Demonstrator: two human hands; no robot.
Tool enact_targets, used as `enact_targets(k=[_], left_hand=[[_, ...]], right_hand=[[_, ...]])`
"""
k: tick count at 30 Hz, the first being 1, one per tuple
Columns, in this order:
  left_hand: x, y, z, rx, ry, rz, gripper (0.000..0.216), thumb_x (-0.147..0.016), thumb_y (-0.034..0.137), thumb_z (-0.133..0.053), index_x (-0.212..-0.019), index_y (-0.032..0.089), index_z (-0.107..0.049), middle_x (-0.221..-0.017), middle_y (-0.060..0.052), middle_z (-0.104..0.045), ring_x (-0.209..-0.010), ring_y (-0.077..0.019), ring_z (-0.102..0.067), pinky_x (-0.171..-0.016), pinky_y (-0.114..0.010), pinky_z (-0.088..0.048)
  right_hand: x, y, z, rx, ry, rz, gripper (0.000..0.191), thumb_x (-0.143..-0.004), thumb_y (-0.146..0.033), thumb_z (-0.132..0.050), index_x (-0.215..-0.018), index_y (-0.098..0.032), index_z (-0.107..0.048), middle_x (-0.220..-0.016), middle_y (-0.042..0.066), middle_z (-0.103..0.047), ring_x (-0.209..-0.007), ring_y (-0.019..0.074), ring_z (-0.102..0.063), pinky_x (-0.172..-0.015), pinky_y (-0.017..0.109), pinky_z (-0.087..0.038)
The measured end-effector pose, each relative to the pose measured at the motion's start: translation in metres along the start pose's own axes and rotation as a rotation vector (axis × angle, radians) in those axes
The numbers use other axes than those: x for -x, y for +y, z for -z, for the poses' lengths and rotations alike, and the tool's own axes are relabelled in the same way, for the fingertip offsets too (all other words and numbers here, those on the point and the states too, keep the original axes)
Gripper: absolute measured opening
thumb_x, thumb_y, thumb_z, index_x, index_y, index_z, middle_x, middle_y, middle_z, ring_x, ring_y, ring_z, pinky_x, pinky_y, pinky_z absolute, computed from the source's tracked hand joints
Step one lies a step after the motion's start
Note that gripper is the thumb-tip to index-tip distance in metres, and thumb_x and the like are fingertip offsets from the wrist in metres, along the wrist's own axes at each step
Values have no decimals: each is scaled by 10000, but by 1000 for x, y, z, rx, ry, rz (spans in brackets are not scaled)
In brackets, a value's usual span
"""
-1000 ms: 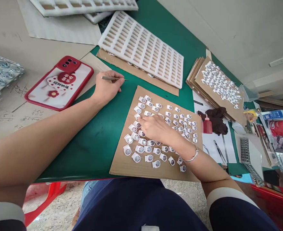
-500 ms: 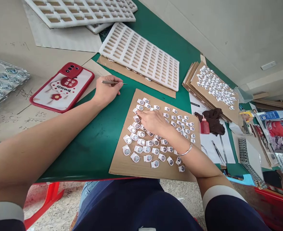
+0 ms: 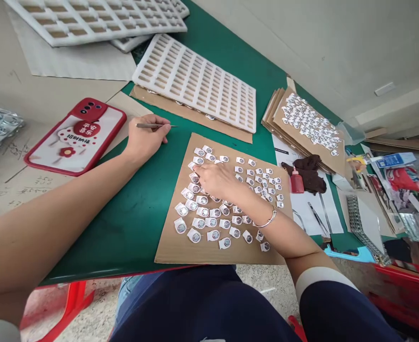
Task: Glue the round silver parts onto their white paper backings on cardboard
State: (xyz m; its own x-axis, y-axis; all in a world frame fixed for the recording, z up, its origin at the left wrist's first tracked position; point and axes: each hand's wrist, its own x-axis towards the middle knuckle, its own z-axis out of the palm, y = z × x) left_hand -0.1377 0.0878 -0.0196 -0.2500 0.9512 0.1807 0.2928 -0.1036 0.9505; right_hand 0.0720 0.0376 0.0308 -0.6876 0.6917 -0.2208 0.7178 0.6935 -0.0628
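My left hand (image 3: pixel 146 140) is closed around slim, pointed metal tweezers (image 3: pixel 152 126), their tip pointing right above the green tabletop. My right hand (image 3: pixel 214 180) reaches over a cardboard sheet (image 3: pixel 202 254), palm down. Its index finger is stretched out, with the fingertip at a small white tab with a round silver-and-dark disc (image 3: pixel 194 177) near the sheet's left edge. The thumb and other fingers are partly hidden, and I see nothing gripped in them. Several similar tabs (image 3: pixel 214 235) lie in loose rows on the sheet, some covered by my hand and forearm.
A red-framed phone case (image 3: pixel 77 135) lies left of my left hand. Behind stands a white foam grid tray (image 3: pixel 195 80) on cardboard. To the right are stacked cardboard sheets with white pieces (image 3: pixel 311 123), a red bottle (image 3: pixel 297 182), a dark cloth (image 3: pixel 311 173) and other tweezers (image 3: pixel 316 216).
The whole view has shifted slightly, so things appear a little further left. Both hands keep about the same place relative to the table, the left still with the tweezers.
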Motion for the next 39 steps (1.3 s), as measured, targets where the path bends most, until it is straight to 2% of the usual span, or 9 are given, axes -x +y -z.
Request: enact_targets(k=[7, 13, 18, 25, 29, 35, 39], left_hand=[[1, 4, 2, -35, -22, 26, 220, -749, 395, -606, -820, 192, -653, -562, -3, -571, -512, -144, -563, -503, -255, -444], [-2, -2, 1, -22, -18, 16, 212, -747, 371, -602, -826, 183, -659, -570, -2, -575, -507, -135, -568, -505, -248, -447], [-1, -2, 2, 12, -23, 38, 189, -750, 358, -611, -816, 186, -656, -579, -4, -584, -508, -137, -570, -505, -260, -446], [1, 1, 2, -3, -35, 31, 210, -772, 355, -598, -859, 171, -650, -607, 3, -591, -521, -117, -560, -507, -260, -432], [1, 4, 3, -13, -34, 22, 218, -760, 366, -601, -841, 170, -651, -563, -1, -581, -511, -134, -558, -498, -265, -429], [-1, 2, 5, -16, -19, 21, 223, -733, 389, -615, -812, 185, -659, -556, -8, -590, -515, -155, -573, -513, -264, -457], [-1, 1, 5, -15, -22, 32, 225, -736, 382, -611, -825, 182, -663, -561, -14, -596, -507, -158, -573, -510, -263, -456]], right_hand=[[2, 15, 11, -65, 102, -96, 430, -860, -166, -320, -1221, -155, -553, -979, 85, -659, -833, 207, -591, -644, 341, -378], [-16, 29, 10, 1, 53, -132, 449, -865, -146, -310, -1264, -157, -518, -1042, 115, -640, -859, 223, -585, -667, 353, -375], [-25, 32, 7, 20, 0, -97, 418, -852, -141, -309, -1161, -153, -589, -969, 113, -655, -836, 226, -585, -653, 351, -352], [-35, 33, 11, 1, -43, -69, 316, -808, -114, -347, -841, -114, -661, -818, 146, -648, -771, 257, -582, -620, 361, -338], [-32, 36, 11, -30, 5, -75, 352, -818, -107, -352, -960, -159, -670, -883, 108, -671, -824, 243, -597, -647, 346, -380], [-17, 47, 12, -42, 93, -137, 437, -882, -132, -289, -1198, -215, -578, -1130, 35, -640, -1023, 181, -583, -793, 295, -438], [-14, 51, 13, -10, 103, -217, 430, -875, -146, -314, -1209, -217, -576, -1182, 58, -615, -1051, 222, -579, -807, 332, -447]])
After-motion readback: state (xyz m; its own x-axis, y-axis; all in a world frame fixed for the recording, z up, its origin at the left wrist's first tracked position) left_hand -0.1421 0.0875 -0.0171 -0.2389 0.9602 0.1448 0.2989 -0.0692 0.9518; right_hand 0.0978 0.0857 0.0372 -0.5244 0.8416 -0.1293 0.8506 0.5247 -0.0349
